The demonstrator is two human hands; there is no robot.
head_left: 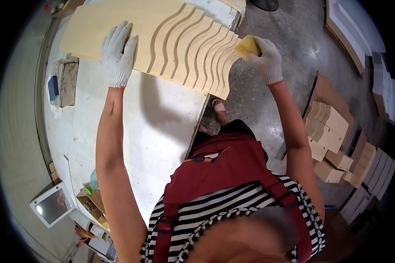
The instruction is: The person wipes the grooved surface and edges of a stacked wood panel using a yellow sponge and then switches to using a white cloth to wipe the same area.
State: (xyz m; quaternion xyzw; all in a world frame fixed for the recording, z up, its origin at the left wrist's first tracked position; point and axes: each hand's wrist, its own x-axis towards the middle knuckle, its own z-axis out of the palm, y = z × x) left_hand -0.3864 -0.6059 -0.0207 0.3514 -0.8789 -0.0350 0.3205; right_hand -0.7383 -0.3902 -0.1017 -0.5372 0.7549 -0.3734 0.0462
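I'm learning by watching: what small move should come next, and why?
Probably slide the yellow block along the curved end of the pale wavy-stepped panel: the gloved right hand holds the block at that edge, and the left hand rests on the panel.

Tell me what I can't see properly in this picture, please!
All in the head view:
- The patch of wavy board under the left hand: that hand covers it.
- Some of the yellow block: the right hand gripping it hides that.
- The board's far edge: partly cut off by the picture's top.
- Part of the greenish bottle: the left forearm is in front.
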